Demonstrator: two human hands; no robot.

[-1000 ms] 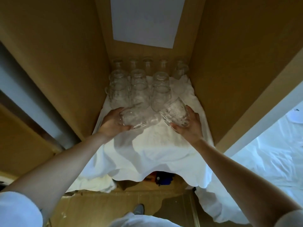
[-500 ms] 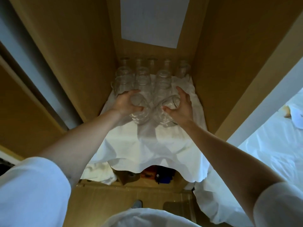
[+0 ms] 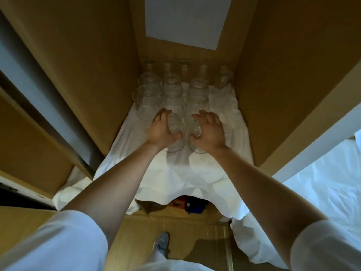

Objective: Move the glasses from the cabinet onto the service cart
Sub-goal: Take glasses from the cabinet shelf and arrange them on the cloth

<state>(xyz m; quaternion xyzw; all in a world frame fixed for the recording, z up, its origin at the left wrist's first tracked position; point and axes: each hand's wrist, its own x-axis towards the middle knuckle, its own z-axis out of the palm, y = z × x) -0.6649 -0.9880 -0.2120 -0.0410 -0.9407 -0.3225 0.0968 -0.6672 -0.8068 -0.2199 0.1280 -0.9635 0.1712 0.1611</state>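
Head view looks down into the cabinet (image 3: pixel 88 55), where a white cloth (image 3: pixel 175 173) covers the shelf and droops over its front edge. At the centre of the frame the left hand (image 3: pixel 161 130) wraps around the left glass (image 3: pixel 175 128), with the thumb curled across its near side and the fingers over the far side. Just right of it, the right hand (image 3: pixel 211 132) grips the right glass (image 3: pixel 196 132) with its thumb hooked round and its fingers more spread. The two glasses are side by side, close together, with their lower rims at the cloth. I cannot tell whether they rest on it. Above them in the frame, more glasses (image 3: pixel 172 89) stand in rows against the cabinet's back. A white sheet (image 3: pixel 183 20) sits at top centre, and a grey shoe (image 3: pixel 162 241) shows at bottom centre.
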